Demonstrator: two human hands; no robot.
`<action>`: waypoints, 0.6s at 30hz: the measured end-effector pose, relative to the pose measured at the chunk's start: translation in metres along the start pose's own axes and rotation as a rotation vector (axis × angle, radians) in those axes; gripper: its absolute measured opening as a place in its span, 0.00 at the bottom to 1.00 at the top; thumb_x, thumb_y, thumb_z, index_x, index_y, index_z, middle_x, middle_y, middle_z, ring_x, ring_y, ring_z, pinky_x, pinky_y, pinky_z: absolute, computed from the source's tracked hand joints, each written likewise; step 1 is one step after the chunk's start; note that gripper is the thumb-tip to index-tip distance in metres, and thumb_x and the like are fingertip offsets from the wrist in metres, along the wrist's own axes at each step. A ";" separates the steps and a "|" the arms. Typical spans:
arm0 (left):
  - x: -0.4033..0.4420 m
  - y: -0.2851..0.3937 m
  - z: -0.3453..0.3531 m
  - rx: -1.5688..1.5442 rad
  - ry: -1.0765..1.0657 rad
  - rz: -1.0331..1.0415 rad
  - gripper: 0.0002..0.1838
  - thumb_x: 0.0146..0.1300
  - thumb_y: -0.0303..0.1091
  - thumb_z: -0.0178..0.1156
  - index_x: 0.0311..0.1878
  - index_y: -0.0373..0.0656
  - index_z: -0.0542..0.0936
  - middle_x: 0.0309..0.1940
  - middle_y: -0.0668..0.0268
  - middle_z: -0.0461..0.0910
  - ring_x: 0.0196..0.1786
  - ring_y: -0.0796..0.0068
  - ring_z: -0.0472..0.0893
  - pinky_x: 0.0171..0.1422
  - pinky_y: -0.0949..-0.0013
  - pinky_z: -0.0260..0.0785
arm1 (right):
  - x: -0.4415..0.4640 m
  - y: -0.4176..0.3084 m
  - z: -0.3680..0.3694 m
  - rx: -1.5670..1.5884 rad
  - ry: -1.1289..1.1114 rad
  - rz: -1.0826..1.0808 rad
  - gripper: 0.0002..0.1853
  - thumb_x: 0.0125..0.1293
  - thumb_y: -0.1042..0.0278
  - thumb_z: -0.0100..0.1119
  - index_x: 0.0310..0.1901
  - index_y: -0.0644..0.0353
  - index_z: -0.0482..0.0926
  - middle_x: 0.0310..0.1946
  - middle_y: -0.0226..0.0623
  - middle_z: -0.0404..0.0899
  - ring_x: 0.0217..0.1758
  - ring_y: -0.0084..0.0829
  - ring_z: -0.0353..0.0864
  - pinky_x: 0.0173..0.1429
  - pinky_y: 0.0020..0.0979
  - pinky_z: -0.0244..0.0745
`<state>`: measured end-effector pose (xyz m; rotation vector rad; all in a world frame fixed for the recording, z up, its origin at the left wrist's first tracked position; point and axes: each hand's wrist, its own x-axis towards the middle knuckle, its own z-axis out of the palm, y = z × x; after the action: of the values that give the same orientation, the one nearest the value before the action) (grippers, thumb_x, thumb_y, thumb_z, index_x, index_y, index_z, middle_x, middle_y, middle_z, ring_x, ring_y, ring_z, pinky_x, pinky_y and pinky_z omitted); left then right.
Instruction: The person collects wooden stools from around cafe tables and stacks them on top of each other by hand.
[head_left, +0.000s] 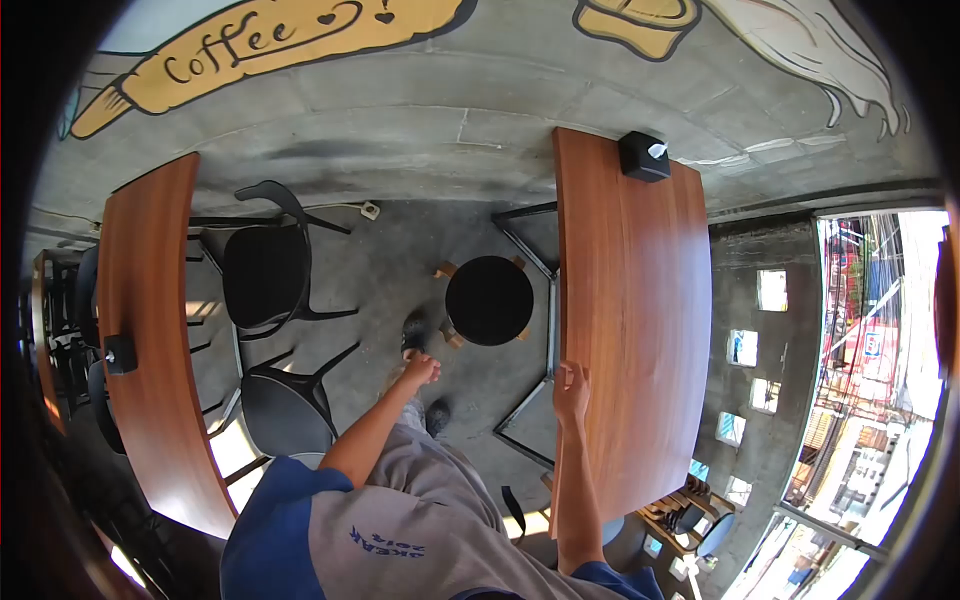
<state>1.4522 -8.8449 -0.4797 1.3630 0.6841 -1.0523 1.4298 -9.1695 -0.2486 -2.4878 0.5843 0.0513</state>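
My left hand (424, 370) hangs in the air over the concrete floor, its fingers curled together; whether anything small is inside cannot be made out. To its upper right stands a round black stool (489, 300) with wooden legs. My right hand (572, 388) is at the near long edge of the right wooden table (640, 300), fingers curled, and whether it touches the edge is unclear. A black tissue box (644, 157) with a white tissue sits at the far end of that table.
Two black chairs (265, 275) stand by the left wooden table (155, 300), which holds a small black box (120, 354). A socket block (370, 210) lies by the painted wall. Wooden seating (680, 515) is at lower right, near a large opening.
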 end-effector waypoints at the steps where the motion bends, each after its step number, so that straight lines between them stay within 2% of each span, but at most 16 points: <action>1: 0.025 0.000 -0.007 -0.010 0.040 0.041 0.10 0.69 0.34 0.54 0.41 0.41 0.81 0.29 0.62 0.83 0.25 0.69 0.82 0.29 0.62 0.77 | 0.025 0.009 0.004 -0.091 0.067 -0.037 0.15 0.67 0.66 0.61 0.55 0.56 0.80 0.56 0.47 0.75 0.64 0.47 0.73 0.64 0.47 0.72; 3: 0.081 -0.013 -0.018 -0.029 0.081 0.067 0.10 0.68 0.33 0.52 0.36 0.41 0.81 0.28 0.61 0.82 0.24 0.67 0.81 0.27 0.61 0.76 | 0.077 0.008 0.006 -0.200 0.126 -0.040 0.24 0.67 0.63 0.62 0.64 0.54 0.74 0.69 0.50 0.65 0.74 0.54 0.60 0.74 0.53 0.60; 4: 0.095 -0.002 -0.018 -0.023 0.141 0.111 0.13 0.69 0.35 0.50 0.34 0.40 0.80 0.26 0.60 0.81 0.23 0.66 0.81 0.27 0.63 0.76 | 0.104 0.012 0.010 -0.300 0.159 -0.087 0.28 0.67 0.62 0.62 0.68 0.53 0.71 0.73 0.49 0.60 0.77 0.55 0.56 0.75 0.54 0.58; 5: 0.130 0.004 -0.031 0.216 0.037 0.032 0.17 0.70 0.40 0.47 0.36 0.38 0.81 0.31 0.53 0.83 0.31 0.59 0.84 0.35 0.56 0.78 | 0.133 0.016 0.018 -0.391 0.192 -0.138 0.32 0.67 0.61 0.62 0.72 0.51 0.68 0.77 0.49 0.55 0.80 0.55 0.52 0.76 0.55 0.56; 7: 0.222 -0.023 -0.030 0.422 0.231 0.136 0.22 0.73 0.42 0.44 0.45 0.35 0.82 0.51 0.43 0.81 0.56 0.40 0.79 0.59 0.43 0.71 | 0.183 0.014 0.032 -0.322 0.201 -0.131 0.35 0.68 0.58 0.60 0.76 0.49 0.63 0.79 0.48 0.52 0.82 0.54 0.48 0.79 0.57 0.51; 8: 0.165 0.059 -0.017 0.572 0.174 0.204 0.24 0.75 0.44 0.42 0.52 0.34 0.81 0.55 0.41 0.80 0.60 0.39 0.77 0.63 0.46 0.70 | 0.204 0.015 0.043 -0.302 0.201 -0.132 0.35 0.69 0.55 0.58 0.77 0.48 0.62 0.80 0.47 0.51 0.82 0.52 0.48 0.79 0.57 0.49; 9: 0.152 0.104 -0.007 0.547 0.231 0.179 0.29 0.77 0.50 0.42 0.61 0.34 0.78 0.60 0.40 0.77 0.63 0.40 0.76 0.66 0.48 0.68 | 0.218 0.016 0.052 -0.280 0.206 -0.130 0.35 0.71 0.52 0.55 0.77 0.47 0.61 0.80 0.46 0.51 0.82 0.51 0.49 0.79 0.58 0.47; 11: 0.191 0.133 0.002 0.415 0.122 0.275 0.34 0.77 0.57 0.40 0.62 0.33 0.77 0.61 0.39 0.77 0.65 0.38 0.74 0.67 0.49 0.67 | 0.233 0.010 0.067 -0.379 0.244 -0.073 0.34 0.73 0.48 0.51 0.77 0.47 0.62 0.80 0.43 0.52 0.82 0.47 0.50 0.79 0.57 0.46; 13: 0.285 0.110 0.005 0.605 0.278 0.066 0.38 0.77 0.61 0.38 0.64 0.33 0.76 0.62 0.39 0.76 0.66 0.38 0.74 0.66 0.49 0.67 | 0.242 0.004 0.076 -0.416 0.283 -0.053 0.32 0.74 0.45 0.47 0.76 0.46 0.64 0.80 0.40 0.54 0.81 0.45 0.52 0.78 0.55 0.46; 15: 0.321 0.109 0.011 0.135 0.276 -0.043 0.39 0.76 0.65 0.39 0.60 0.35 0.79 0.58 0.43 0.80 0.61 0.41 0.78 0.64 0.48 0.67 | 0.239 0.006 0.074 -0.405 0.304 -0.061 0.31 0.76 0.44 0.44 0.76 0.45 0.66 0.79 0.38 0.57 0.80 0.43 0.56 0.77 0.50 0.47; 18: 0.351 0.114 0.009 -0.242 0.254 -0.152 0.36 0.74 0.66 0.44 0.55 0.38 0.81 0.50 0.50 0.81 0.53 0.49 0.80 0.60 0.47 0.69 | 0.243 0.010 0.076 -0.421 0.315 -0.067 0.29 0.76 0.46 0.45 0.74 0.46 0.68 0.77 0.37 0.60 0.79 0.43 0.58 0.76 0.51 0.49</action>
<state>1.6975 -8.9348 -0.7409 1.2581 1.0825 -0.8880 1.6519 -9.2317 -0.3561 -2.9504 0.6736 -0.2762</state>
